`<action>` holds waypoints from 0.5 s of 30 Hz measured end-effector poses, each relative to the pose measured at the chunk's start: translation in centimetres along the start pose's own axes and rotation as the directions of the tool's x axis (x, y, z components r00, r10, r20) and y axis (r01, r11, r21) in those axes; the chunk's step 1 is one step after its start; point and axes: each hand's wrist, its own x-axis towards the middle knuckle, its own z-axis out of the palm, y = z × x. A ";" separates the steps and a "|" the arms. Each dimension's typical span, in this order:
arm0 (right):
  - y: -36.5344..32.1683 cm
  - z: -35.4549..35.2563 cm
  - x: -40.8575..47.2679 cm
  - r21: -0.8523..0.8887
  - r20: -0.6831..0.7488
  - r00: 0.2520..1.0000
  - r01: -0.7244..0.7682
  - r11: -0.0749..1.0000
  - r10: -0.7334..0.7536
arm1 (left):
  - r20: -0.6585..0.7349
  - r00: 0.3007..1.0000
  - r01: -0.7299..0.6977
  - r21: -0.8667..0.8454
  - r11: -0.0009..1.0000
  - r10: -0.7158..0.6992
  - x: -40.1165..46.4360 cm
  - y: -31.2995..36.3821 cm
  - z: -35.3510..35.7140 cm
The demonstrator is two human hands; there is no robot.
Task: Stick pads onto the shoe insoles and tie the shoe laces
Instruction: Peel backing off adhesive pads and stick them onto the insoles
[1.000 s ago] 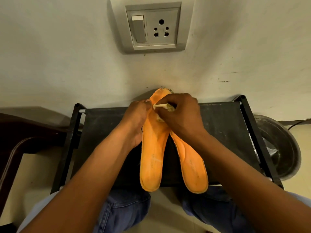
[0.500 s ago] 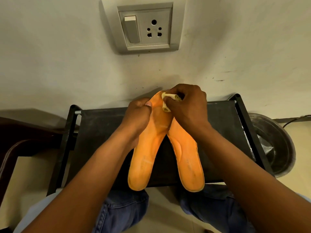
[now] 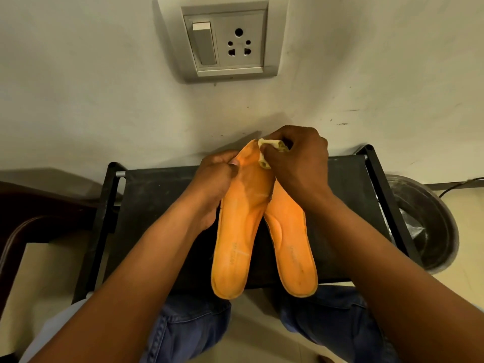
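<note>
Chair (image 3: 31,205): dark, at far left edge, beside the rack.
Rack (image 3: 157,205): black frame against the wall; bare top open on the left side.
Left hand (image 3: 217,179): forearm came in from lower left; fingers curled round left edge of left insole, thumb on its face.
Left insole (image 3: 235,231): orange, toe tipped toward wall, overlapping right insole near the toes.
Pad (image 3: 269,150): pale, curled strip at the toe end, touching left insole.
Right insole (image 3: 290,244): orange, flat on rack, heel past front edge.
Right hand (image 3: 298,158): fingers bent, pinched the pad.
Bin (image 3: 432,231): round, dark, right of rack.
</note>
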 end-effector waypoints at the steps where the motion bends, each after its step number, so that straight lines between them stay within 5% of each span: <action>1: -0.2 0.2 -0.3 0.007 0.020 0.999 0.026 1.000 -0.026 | -0.013 1.000 0.009 -0.005 1.000 -0.009 0.1 0.0 -0.1; 7: -1.7 2.2 -2.3 -0.004 0.126 0.967 0.223 0.975 -0.221 | -0.129 0.992 0.011 -0.023 1.000 -0.014 0.4 -0.1 -0.5; 15: -0.3 0.2 -0.2 -0.034 -0.032 0.997 0.067 0.997 -0.068 | -0.042 0.999 0.002 0.025 1.000 -0.001 0.0 0.0 0.2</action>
